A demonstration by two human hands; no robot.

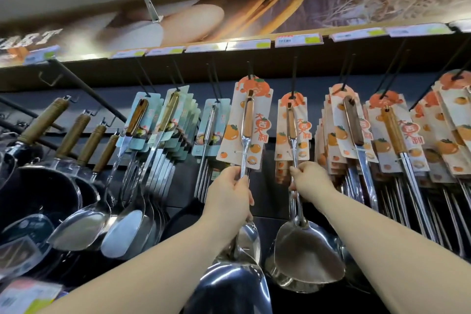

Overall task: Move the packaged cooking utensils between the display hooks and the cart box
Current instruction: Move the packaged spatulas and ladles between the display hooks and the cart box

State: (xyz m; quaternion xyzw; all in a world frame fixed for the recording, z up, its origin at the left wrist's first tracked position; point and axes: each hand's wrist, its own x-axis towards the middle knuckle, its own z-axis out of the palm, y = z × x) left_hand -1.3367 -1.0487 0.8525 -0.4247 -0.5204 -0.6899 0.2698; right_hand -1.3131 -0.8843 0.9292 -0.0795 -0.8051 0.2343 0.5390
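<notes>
My left hand [230, 195] grips the steel shaft of a packaged spatula [246, 130] with a wooden handle and an orange-fruit backing card. The top of that card sits at a black display hook [249, 70]. My right hand [309, 182] grips the shaft of a second packaged spatula [293, 125], whose card hangs on the neighbouring hook [295, 71]. Its broad steel blade [307, 255] hangs below my right wrist. A steel ladle bowl [232, 285] shows under my left forearm. The cart box is out of view.
Blue-carded spatulas and spoons [158, 122] hang on hooks to the left, with dark pans with wooden handles [51, 186] beyond them. Thick stacks of orange-carded utensils [382, 135] fill the hooks to the right. Price labels [298, 39] line the shelf edge above.
</notes>
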